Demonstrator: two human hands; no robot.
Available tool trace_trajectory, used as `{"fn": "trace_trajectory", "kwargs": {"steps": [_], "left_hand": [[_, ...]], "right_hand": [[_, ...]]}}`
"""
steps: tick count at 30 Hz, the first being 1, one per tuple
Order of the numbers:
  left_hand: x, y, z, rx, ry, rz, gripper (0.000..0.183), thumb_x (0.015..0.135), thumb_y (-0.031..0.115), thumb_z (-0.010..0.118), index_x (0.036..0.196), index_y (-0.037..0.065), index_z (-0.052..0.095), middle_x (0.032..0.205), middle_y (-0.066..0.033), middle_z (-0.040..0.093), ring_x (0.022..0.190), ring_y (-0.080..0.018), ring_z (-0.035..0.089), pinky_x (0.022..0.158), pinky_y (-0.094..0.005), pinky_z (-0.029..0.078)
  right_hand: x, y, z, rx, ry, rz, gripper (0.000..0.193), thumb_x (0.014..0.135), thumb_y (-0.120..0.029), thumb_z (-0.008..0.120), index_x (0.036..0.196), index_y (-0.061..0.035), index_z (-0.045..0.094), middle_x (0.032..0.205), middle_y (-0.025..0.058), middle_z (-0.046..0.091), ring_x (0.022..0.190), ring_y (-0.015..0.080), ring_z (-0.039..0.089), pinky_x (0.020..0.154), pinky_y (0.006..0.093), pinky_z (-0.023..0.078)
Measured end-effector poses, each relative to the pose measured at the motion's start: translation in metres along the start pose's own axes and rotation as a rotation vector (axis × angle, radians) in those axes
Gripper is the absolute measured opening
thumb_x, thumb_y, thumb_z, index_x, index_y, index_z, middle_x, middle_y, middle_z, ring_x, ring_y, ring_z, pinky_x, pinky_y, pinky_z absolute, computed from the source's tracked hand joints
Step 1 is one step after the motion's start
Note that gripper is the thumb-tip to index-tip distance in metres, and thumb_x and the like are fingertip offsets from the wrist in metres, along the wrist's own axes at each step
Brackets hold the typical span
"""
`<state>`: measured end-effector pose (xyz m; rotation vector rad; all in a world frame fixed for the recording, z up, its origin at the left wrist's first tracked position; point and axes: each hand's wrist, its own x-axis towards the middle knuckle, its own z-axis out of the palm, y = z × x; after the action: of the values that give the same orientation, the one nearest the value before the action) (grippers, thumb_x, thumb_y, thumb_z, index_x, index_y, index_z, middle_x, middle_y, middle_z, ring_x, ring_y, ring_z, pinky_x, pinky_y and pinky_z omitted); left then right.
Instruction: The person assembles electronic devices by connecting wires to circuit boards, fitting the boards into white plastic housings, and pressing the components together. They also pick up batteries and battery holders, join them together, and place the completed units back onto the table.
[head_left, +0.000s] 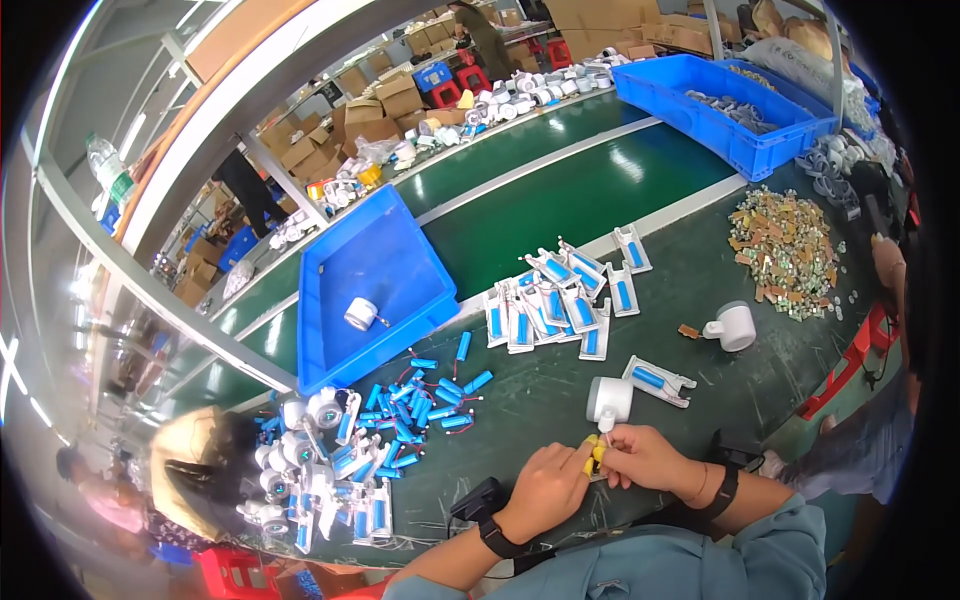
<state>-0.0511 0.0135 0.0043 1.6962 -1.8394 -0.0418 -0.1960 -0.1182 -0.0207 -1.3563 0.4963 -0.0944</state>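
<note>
At the near edge of the dark green workbench, my left hand [546, 492] and my right hand [650, 460] meet, fingers pinched together. Yellow covers [590, 462] sit on some fingertips. What they pinch is small and mostly hidden by the fingers. Just beyond the fingertips is a white round housing [606, 398] with a short neck pointing toward my hands; whether the fingers touch it I cannot tell. Behind it to the right lies a white plastic bracket [660, 382] with a blue cylindrical battery in it. Another white round housing [735, 327] rests farther right.
White brackets with blue batteries [550, 305] are piled mid-bench. Loose blue batteries [410, 405] and white assemblies [300, 450] lie left. A blue tray [425, 255] holds one white housing. Small circuit boards [785, 250] are heaped right, below a blue bin [760, 150]. A person stands at right.
</note>
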Motion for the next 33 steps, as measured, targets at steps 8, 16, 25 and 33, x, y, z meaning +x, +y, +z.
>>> {"fn": "trace_trajectory", "kwargs": {"steps": [8, 16, 25, 33], "left_hand": [[-0.008, -0.004, 0.003, -0.170, 0.022, -0.145, 0.052, 0.080, 0.002, 0.058, 0.128, -0.005, 0.044, 0.082, -0.0147, 0.059, 0.075, -0.0326, 0.058, 0.069, -0.0404, 0.047], [-0.011, -0.017, 0.012, -0.231, 0.021, -0.095, 0.042, 0.084, 0.006, 0.059, 0.124, -0.001, 0.047, 0.091, -0.0127, 0.062, 0.084, -0.0333, 0.059, 0.075, -0.0399, 0.048], [-0.008, -0.016, -0.001, -0.771, -0.263, -0.612, 0.020, 0.092, 0.010, 0.055, 0.109, 0.001, 0.063, 0.090, -0.0047, 0.066, 0.081, -0.0081, 0.059, 0.072, -0.0225, 0.046], [-0.006, -0.030, -0.002, -0.924, -0.231, -0.679, 0.017, 0.091, 0.005, 0.057, 0.105, 0.001, 0.065, 0.089, 0.0010, 0.064, 0.080, -0.0044, 0.055, 0.073, -0.0209, 0.045]], "right_hand": [[0.004, 0.000, 0.003, 0.025, 0.012, 0.031, 0.018, 0.096, -0.017, 0.053, 0.100, -0.0007, 0.059, 0.079, 0.0047, 0.064, 0.062, 0.0084, 0.061, 0.047, 0.0205, 0.046], [0.003, 0.000, 0.003, 0.070, -0.002, 0.005, 0.016, 0.096, -0.014, 0.053, 0.103, -0.0012, 0.058, 0.081, 0.0041, 0.064, 0.061, 0.0079, 0.061, 0.049, 0.0198, 0.046], [-0.006, 0.004, 0.009, 0.027, 0.087, -0.049, 0.016, 0.094, -0.010, 0.053, 0.107, -0.0011, 0.057, 0.083, 0.0039, 0.064, 0.062, 0.0076, 0.062, 0.051, 0.0198, 0.047], [-0.003, -0.001, 0.001, 0.424, -0.080, 0.006, 0.020, 0.100, -0.022, 0.049, 0.111, -0.0061, 0.053, 0.094, 0.0017, 0.060, 0.071, 0.0061, 0.054, 0.064, 0.0204, 0.047]]}}
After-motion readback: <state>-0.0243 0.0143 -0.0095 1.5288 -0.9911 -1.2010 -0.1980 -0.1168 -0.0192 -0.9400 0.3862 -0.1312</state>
